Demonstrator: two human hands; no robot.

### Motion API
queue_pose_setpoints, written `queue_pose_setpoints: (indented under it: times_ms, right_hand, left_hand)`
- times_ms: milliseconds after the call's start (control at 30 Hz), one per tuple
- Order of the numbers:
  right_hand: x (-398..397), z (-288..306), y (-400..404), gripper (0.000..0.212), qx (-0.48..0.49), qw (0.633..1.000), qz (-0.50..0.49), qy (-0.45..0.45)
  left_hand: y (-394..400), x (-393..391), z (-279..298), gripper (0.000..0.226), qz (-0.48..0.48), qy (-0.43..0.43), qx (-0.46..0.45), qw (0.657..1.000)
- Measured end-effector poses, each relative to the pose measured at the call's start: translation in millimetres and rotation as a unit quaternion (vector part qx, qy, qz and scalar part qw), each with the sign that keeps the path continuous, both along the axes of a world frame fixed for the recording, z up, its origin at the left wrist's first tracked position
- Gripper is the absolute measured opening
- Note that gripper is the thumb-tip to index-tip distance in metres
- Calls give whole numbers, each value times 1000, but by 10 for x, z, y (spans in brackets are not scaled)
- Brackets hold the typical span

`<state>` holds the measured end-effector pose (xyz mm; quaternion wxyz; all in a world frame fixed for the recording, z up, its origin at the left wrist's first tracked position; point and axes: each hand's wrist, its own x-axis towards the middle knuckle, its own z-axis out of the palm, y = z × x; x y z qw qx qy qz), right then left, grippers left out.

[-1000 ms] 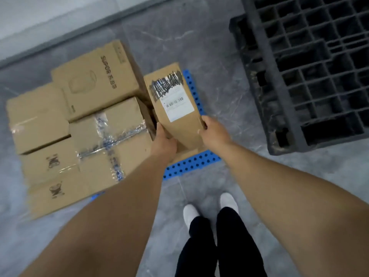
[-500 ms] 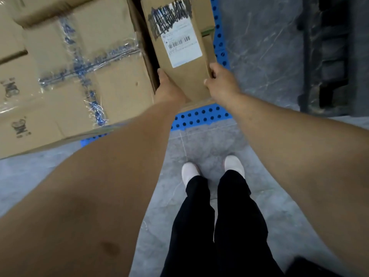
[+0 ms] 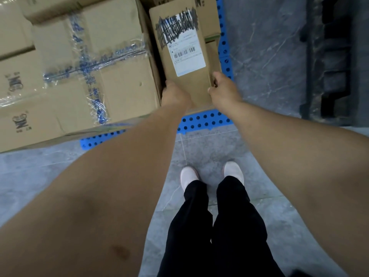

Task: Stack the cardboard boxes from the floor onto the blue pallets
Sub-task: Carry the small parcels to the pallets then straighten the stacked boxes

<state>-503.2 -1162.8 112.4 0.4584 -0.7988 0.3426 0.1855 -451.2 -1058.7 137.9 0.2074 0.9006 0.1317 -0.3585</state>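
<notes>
Cut off by the upper edge: the narrow labelled box (image 3: 180, 54) at 12 o'clock, the tan box (image 3: 209, 19) behind it, and the taped carton (image 3: 95, 72) at 10 o'clock, its print blurred past reading. Mostly buried under cardboard, the blue pallet (image 3: 205, 121), bare only along its near and right rims. Hidden against the narrow box: fingertips of the left hand (image 3: 175, 94) and the right hand (image 3: 223, 86); label text too small to read, dark pallet (image 3: 327, 66) at 2 o'clock smeared.
</notes>
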Motion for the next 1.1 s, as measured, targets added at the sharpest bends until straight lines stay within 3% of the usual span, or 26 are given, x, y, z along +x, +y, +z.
queue_pose_setpoints:
  times_ms: [267,433,733,1100]
  right_hand:
    - [-145,779,73,37,-21,1000,15,-4]
    - [-280,1504,176,38,-46,994,95,9]
    - [-578,2736,542,30,-128,960,249,-3]
    - [-481,3502,1106,37,-167,905,382,-85]
  left_hand:
    - [148,-217,804,61,56,-10,-85,995]
    - [420,-427,1445,60,96,-6,-113,989]
    - [1034,-971,2446,59,152,-53,-106,981]
    - [1500,-1587,3132,64,222,-120,-59,966]
